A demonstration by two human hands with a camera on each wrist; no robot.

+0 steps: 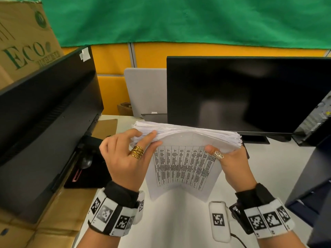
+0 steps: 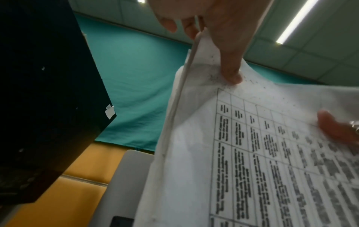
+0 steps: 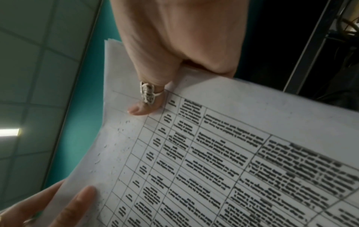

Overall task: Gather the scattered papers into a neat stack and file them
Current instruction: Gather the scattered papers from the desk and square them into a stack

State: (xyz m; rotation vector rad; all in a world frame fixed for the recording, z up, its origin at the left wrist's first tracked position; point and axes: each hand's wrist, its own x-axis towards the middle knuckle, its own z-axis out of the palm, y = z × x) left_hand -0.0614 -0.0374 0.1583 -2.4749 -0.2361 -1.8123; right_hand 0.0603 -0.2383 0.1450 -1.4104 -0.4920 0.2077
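Green cloth (image 1: 179, 18) is hung across the back of the room above a yellow partition (image 1: 111, 59), and a white bench (image 1: 179, 221) is set between two dark monitors: one angled at the left (image 1: 46, 122), one facing at the right (image 1: 241, 93). A thick stack of papers (image 1: 188, 154) is held upright above the bench, near its middle, with a printed table on the sheet facing the person.

The stack is gripped at both upper corners. The left hand (image 1: 125, 156) is closed round the left corner, thumb on the near face and fingers (image 1: 136, 131) curled over the top edge. The right hand (image 1: 232, 161) pinches the right corner, its ringed thumb pressed on the printed sheet and the remaining fingers hidden behind the pile.

The step in hand is judged to be squaring the pile. The top edge is seen fanned and uneven, so the grip should be loosened slightly and the lower edge tapped on the bench until the sheets settle flush; the same should then be done on a side edge. The bowed sheets should be allowed to straighten first, since a tight grip would lock the misalignment in.

Cardboard (image 1: 59, 212) is spread under the left monitor, a printed carton (image 1: 23, 42) stands behind it, and a grey panel (image 1: 145, 90) is leant against the partition. No folder or file can be made out.
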